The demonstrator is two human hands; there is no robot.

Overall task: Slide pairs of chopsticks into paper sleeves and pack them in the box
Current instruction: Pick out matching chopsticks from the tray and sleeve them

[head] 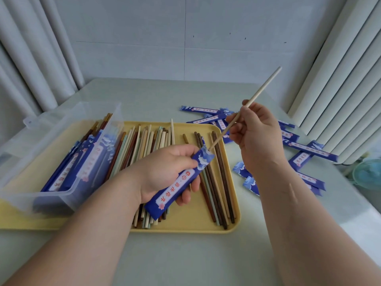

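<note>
A pale grey-green table (185, 254) runs back to a plain light wall (185, 27), with white pleated curtains (31, 58) hanging at the far left and a similar pleated drape (340, 79) on the right. On the table a yellow tray (185, 226) holds loose chopsticks (142, 141) in cream, mint, reddish and dark brown, mostly lying near to far. At the left stands a clear plastic box (61, 131) with filled sleeves (68, 172) leaning inside it, chopstick ends sticking out of their far ends. To the right of the tray, empty blue sleeves (309, 149) lie scattered across one another. Over the tray the left hand (165, 172) holds a blue paper sleeve (177, 182), fingers curled beneath it and thumb on its upper edge, the open mouth turned toward the far right. The right hand (257, 131) pinches a pale chopstick (261, 91) near its middle with curled fingers; its lower tip sits right at the sleeve's mouth and its upper end slants up toward the far right. It looks like a single stick, though a second one lying behind it could be hidden. The box's frosted wall blurs what is inside, and the yellow surface beneath the box may be part of the tray or a separate sheet; I cannot tell. The right forearm covers several of the scattered sleeves, and a teal round object (369, 174) at the right edge is cut off and too blurred to identify.
</note>
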